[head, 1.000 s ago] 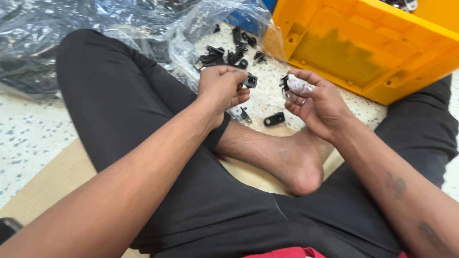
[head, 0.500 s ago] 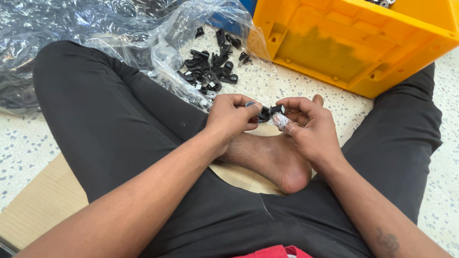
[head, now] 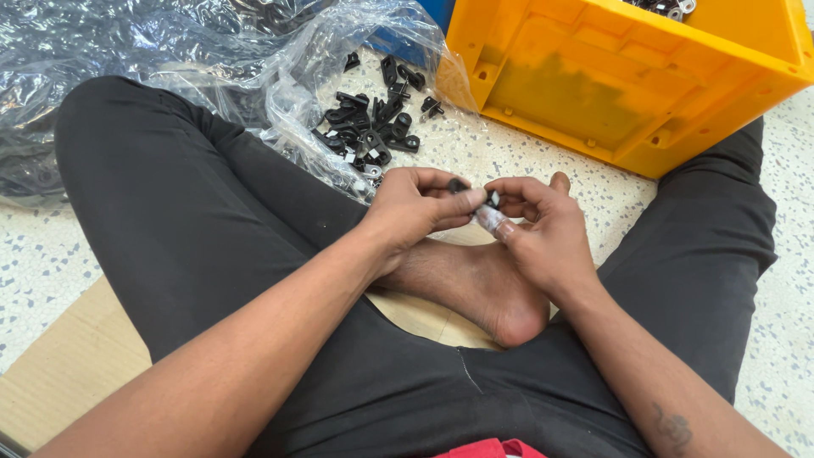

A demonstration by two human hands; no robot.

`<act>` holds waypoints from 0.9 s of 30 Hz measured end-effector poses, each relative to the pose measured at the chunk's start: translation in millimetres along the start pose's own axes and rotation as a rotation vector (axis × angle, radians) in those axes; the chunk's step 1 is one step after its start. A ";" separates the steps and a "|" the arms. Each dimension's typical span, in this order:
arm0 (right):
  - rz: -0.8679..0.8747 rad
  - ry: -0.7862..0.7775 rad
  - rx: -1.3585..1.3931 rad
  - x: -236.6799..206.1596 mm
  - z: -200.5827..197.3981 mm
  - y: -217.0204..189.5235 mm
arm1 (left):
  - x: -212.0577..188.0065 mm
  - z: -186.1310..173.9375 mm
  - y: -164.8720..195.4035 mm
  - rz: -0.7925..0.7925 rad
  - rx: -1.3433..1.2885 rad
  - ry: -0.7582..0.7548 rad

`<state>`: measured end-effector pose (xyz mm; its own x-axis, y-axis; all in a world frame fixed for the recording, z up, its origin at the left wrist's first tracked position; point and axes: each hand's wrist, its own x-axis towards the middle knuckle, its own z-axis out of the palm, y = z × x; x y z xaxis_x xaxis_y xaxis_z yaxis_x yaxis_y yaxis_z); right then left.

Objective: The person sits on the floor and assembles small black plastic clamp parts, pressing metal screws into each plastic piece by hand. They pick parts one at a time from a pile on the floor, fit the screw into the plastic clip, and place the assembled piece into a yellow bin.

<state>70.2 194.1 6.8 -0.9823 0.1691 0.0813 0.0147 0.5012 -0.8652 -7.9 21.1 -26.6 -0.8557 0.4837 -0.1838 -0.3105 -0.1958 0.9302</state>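
Since half a second ago I see both hands have drawn closer together above the bare foot (head: 475, 284). My left hand (head: 415, 208) pinches a small black clip (head: 459, 185), and my right hand (head: 543, 229) grips a small silvery piece (head: 489, 219) touching it. At 11 o'clock from them, the loose black clips (head: 373, 127) lie on the floor beside the clear plastic bag (head: 254, 76), with the yellow crate (head: 627, 76) at 1 o'clock.

Clear crumpled plastic bag (head: 280, 93) on floor, top left, beside yellow plastic crate (head: 627, 76), top right.

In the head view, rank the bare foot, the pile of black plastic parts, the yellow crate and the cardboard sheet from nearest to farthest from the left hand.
1. bare foot: just below the left hand.
2. pile of black plastic parts: on the floor just above it.
3. yellow crate: upper right.
4. cardboard sheet: lower left, farthest where it lies bare.
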 end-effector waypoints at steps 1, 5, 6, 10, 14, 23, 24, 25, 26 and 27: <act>-0.001 -0.015 0.072 0.3 0.1 0.3 | 0.3 -2.1 -0.8 0.029 0.000 -0.050; 0.055 -0.004 0.176 0.4 0.8 1.9 | 6.9 -2.5 -6.2 0.074 0.065 -0.025; 0.046 -0.022 0.246 0.3 1.5 2.6 | 8.5 -1.1 -7.9 0.025 -0.022 -0.012; -0.007 -0.044 0.385 -1.0 1.0 6.8 | 10.5 -1.5 -9.9 -0.197 -0.314 -0.054; 0.124 -0.072 0.494 -0.1 -2.0 13.2 | 8.0 1.4 -3.1 -0.031 -0.137 -0.057; 0.640 -0.332 0.948 21.4 -13.9 22.7 | -14.6 9.6 10.1 0.795 0.885 0.086; 0.610 -0.318 0.928 19.0 -12.7 22.5 | -15.6 9.9 9.1 0.786 0.879 0.086; 0.578 -0.303 0.906 15.8 -11.1 21.8 | -14.9 10.4 8.0 0.778 0.870 0.085; 0.511 -0.235 0.838 12.3 -9.2 20.5 | -12.6 11.1 6.9 0.689 0.812 0.133; 0.445 -0.168 0.772 8.5 -6.8 18.9 | -9.3 11.3 5.9 0.598 0.753 0.177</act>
<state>63.4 210.7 -5.6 -0.9309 0.0548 -0.3611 0.3297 -0.2991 -0.8954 2.9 25.1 -15.8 -0.8548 0.3344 0.3968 0.4882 0.2590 0.8334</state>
